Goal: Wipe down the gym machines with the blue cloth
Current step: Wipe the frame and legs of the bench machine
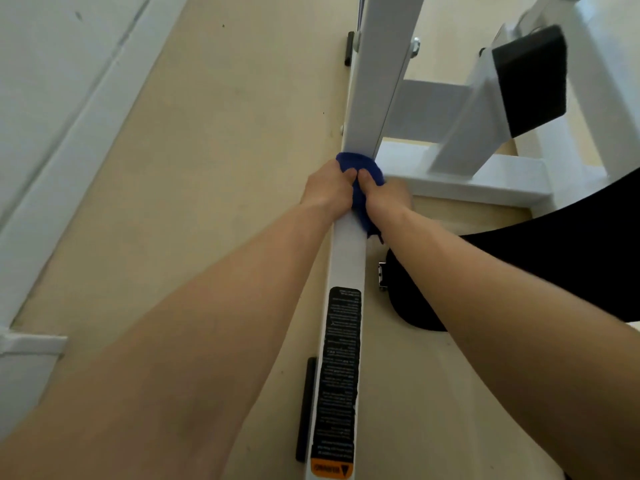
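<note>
Both hands are down on the machine. The left hand (327, 188) and right hand (382, 195) sit thumb to thumb, each curled tight round the blue cloth (362, 166). The cloth is wrapped over the top of the white frame beam (348, 258), right where that beam meets the upright post (377, 81). It's a two-handed squeeze with the cloth sandwiched between palms and metal, and a tail of it hangs off the right side of the beam.

This looks like the wiping step itself, at the far end of the beam. Nearer the camera, the beam carries a long black warning label (341, 375), and a black seat pad (408, 306) sits just beside it on the right (partly hidden behind the right forearm).

The next move, as I read it, could go either way. The hands can drag the cloth back along the beam towards the label, holding the wrap snug so all the faces get rubbed. Or they can shift up onto the post and the cross-members beyond. Either way the grip needs loosening enough to slide.
</note>
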{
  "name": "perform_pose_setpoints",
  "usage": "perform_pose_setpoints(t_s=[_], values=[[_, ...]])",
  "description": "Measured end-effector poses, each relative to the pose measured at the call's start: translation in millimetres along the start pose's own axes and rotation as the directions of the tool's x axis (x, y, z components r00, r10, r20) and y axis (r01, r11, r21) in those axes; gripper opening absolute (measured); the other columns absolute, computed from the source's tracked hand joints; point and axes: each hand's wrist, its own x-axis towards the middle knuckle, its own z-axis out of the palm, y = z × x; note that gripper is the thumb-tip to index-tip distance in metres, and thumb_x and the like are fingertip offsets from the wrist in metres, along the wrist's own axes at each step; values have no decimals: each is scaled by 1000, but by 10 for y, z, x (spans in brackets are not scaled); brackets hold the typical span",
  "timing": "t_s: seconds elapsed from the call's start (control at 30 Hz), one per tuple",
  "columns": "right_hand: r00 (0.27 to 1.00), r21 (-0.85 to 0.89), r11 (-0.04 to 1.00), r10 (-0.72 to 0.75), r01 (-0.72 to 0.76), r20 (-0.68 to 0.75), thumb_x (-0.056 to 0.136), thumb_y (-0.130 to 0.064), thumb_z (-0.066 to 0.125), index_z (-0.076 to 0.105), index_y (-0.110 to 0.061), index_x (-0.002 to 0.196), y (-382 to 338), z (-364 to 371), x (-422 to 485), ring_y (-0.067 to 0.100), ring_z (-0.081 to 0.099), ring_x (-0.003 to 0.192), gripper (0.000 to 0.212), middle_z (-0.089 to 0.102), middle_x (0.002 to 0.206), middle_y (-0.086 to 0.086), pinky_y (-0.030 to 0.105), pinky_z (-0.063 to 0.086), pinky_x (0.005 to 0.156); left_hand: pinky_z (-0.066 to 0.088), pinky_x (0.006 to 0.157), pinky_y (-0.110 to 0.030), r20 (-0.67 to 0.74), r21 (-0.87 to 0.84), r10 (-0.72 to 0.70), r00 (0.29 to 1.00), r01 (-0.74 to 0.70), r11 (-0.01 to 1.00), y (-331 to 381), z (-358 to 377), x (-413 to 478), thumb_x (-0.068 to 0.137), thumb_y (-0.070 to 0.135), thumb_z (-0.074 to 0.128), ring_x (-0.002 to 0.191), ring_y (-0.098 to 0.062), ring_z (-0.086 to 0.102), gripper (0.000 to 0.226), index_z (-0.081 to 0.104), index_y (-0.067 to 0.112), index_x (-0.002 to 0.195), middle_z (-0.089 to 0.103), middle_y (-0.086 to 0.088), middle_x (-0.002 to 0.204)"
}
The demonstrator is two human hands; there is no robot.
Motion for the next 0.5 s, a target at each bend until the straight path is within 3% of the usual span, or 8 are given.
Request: perform_pose_setpoints(t_s=[0.1,0.23,0.3,0.4,0.5], values=[[995,-45,998,-39,44,92,101,-49,45,65,-3,108,208,-42,-330,34,66,93,51,68,101,16,32,43,60,38,82,-27,48,6,30,998,-30,1000,-138,-22,-388,104,28,40,110,-27,57,34,54,9,128,62,-13,122],[963,-160,982,-51,96,266,98,-44,54,63,-13,106,431,-241,-740,26,66,94,33,70,101,9,41,55,85,44,83,-31,172,231,69,983,-109,967,-278,-174,-857,101,30,46,105,-30,60,32,56,11,125,64,-12,117],[949,-148,983,-60,110,309,91,-33,68,61,-17,118,437,-383,-851,18,66,94,32,70,102,0,37,57,86,43,76,-29,182,280,73,981,-123,952,-218,-315,-984,95,26,57,100,-27,62,27,61,13,117,67,-9,111],[936,-34,979,-181,200,301,80,-19,79,50,-25,132,275,-597,-942,6,63,88,60,63,95,-12,24,54,72,52,72,-29,130,142,85,988,-104,984,-57,-535,-1056,78,19,70,88,-19,65,30,64,21,108,69,-2,103],[896,-18,935,-334,354,292,77,-21,82,52,-27,128,62,-775,-959,4,63,90,60,62,98,-16,28,57,79,54,60,-26,123,-57,97,988,-91,994,117,-800,-1081,73,16,77,79,-15,64,37,56,19,102,66,0,96]])
